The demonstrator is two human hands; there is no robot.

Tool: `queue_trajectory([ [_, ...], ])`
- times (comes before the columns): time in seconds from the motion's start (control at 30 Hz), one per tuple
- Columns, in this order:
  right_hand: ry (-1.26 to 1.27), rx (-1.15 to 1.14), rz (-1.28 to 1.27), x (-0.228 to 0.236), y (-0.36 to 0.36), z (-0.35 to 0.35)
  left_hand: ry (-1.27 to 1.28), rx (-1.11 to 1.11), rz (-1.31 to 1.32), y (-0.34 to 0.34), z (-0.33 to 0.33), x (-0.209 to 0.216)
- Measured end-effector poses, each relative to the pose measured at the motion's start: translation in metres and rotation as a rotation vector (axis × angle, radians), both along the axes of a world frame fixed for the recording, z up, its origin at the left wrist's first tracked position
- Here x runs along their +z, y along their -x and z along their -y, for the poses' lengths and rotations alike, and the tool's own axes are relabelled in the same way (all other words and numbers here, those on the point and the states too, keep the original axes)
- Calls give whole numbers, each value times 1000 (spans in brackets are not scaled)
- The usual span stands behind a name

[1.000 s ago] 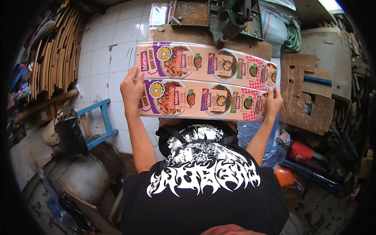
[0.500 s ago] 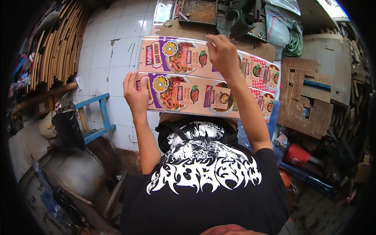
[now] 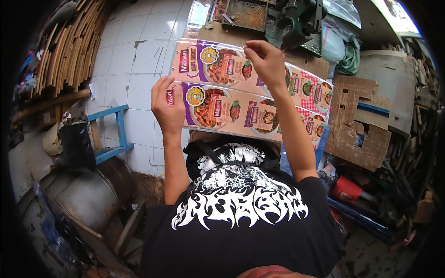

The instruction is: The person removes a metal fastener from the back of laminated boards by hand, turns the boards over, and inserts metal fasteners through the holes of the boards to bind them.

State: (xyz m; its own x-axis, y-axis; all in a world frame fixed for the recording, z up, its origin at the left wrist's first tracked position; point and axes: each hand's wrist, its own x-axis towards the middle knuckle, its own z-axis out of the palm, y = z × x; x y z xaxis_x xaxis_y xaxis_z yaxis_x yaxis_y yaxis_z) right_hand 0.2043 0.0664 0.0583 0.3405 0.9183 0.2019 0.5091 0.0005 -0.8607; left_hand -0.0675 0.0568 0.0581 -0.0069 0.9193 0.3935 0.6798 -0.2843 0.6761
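Note:
Two long printed panels with food pictures lie one behind the other in front of me. The near panel [image 3: 234,119] and the far panel [image 3: 215,65] are peach coloured with purple patches and red checks, and look glossy. At the left end of the near panel, my left hand [image 3: 168,111] is closed round the edge, its thumb over the printed face. My right hand [image 3: 268,62] reaches across both panels to the far panel's back edge. There its thumb and forefinger are pinched together; whatever is between them is too small to make out.
Beyond the panels stand a dark green metal machine [image 3: 299,30] and a tray [image 3: 245,16] of small bits. Cut brown boards [image 3: 354,118] lie at the right. A blue frame [image 3: 121,129] and a metal drum [image 3: 90,190] stand left, with stacked boards [image 3: 76,46] behind.
The view has shifted a little, so panels and machine sit slightly differently in the picture. My left hand's fingers have loosened slightly at the panel's end; my right hand keeps its pinch at the back edge.

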Motion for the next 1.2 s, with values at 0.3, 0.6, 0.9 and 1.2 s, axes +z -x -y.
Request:
queue_trajectory([
  [0.3,-13,236,-568,16,38,89,332,-634,336,-52,18,27],
  [0.6,192,186,-957,2,43,130,207,-883,237,-46,28,30],
  [0.9,468,459,-965,-9,11,167,10,-633,18,-23,41,13],
  [1.2,44,-785,42,-29,-80,229,298,21,-218,56,10,-14],
])
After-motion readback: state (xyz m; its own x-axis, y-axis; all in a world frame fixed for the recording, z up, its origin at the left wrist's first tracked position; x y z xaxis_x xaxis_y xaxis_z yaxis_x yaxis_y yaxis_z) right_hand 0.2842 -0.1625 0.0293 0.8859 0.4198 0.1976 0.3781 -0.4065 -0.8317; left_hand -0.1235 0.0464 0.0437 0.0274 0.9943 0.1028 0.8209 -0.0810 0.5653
